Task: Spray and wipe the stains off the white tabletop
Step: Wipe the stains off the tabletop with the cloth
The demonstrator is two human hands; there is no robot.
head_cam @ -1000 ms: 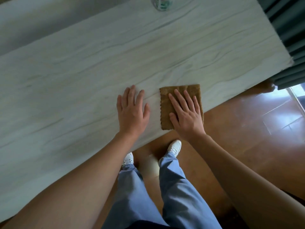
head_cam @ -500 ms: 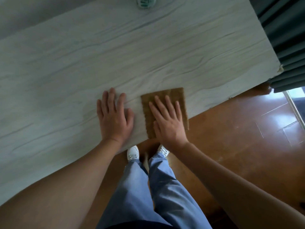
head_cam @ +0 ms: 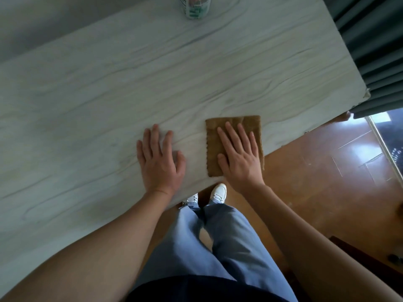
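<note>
Pale tabletop (head_cam: 109, 94) mid-frame: presses cloth (head_cam: 253, 124) flat under straight-fingered right hand (head_cam: 242, 164) to wipe, seemingly braces with released left hand (head_cam: 160, 164).

1. The bottle (head_cam: 195, 7) at the far edge of the tabletop (head_cam: 109, 94) is cut off by the picture's top edge. Only its lower body shows, and the label print is too blurred to read.
2. The right hand (head_cam: 238, 158) lies flat on the brown cloth (head_cam: 234, 124) by the tabletop's near edge, hiding the cloth's middle and near right part.
3. The tabletop runs out of the picture on the left, and stains cannot be told from its grey grain.
4. One white shoe (head_cam: 192, 198) is half hidden under the tabletop's near edge.
5. The grey curtain (head_cam: 370, 51) is cut off by the right edge.
</note>
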